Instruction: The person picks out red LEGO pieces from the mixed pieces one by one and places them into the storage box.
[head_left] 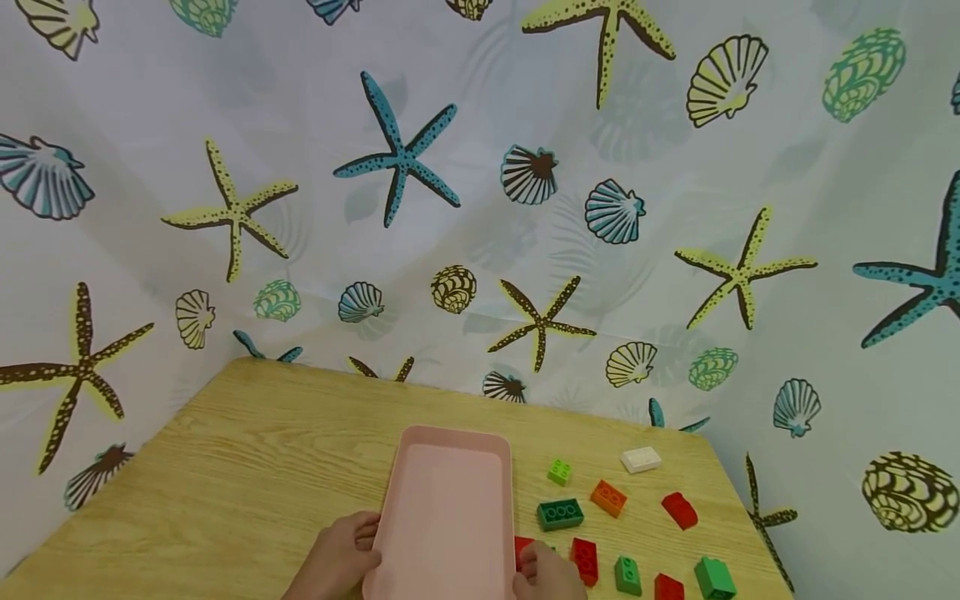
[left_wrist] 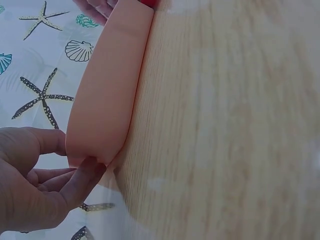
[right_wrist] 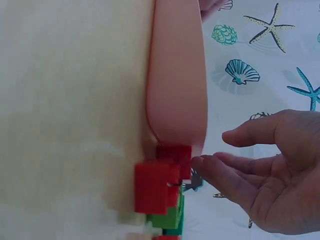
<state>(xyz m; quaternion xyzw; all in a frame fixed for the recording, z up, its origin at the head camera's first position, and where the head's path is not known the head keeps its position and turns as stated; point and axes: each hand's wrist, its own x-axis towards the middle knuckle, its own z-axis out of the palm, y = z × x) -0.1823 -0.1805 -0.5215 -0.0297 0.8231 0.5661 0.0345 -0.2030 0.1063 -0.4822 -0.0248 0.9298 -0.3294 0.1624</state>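
Note:
A shallow pink tray (head_left: 450,521) lies on the wooden table. At its left side, my left hand (head_left: 341,550) grips the edge, thumb by the rim and fingers against the outer wall in the left wrist view. My right hand (head_left: 551,573) is at the tray's right side, fingers loosely bent. In the right wrist view its thumb stands apart from the tray wall (right_wrist: 177,85), and a fingertip comes close to a red brick (right_wrist: 182,154); whether it touches is unclear. That red brick (head_left: 522,546) is partly hidden by the hand in the head view.
Several toy bricks lie right of the tray: a dark green brick (head_left: 560,514), a lime brick (head_left: 559,472), an orange brick (head_left: 608,497), a white brick (head_left: 641,459) and a green brick (head_left: 715,577) among them. A shell-and-starfish cloth (head_left: 465,225) hangs around the table (head_left: 247,467).

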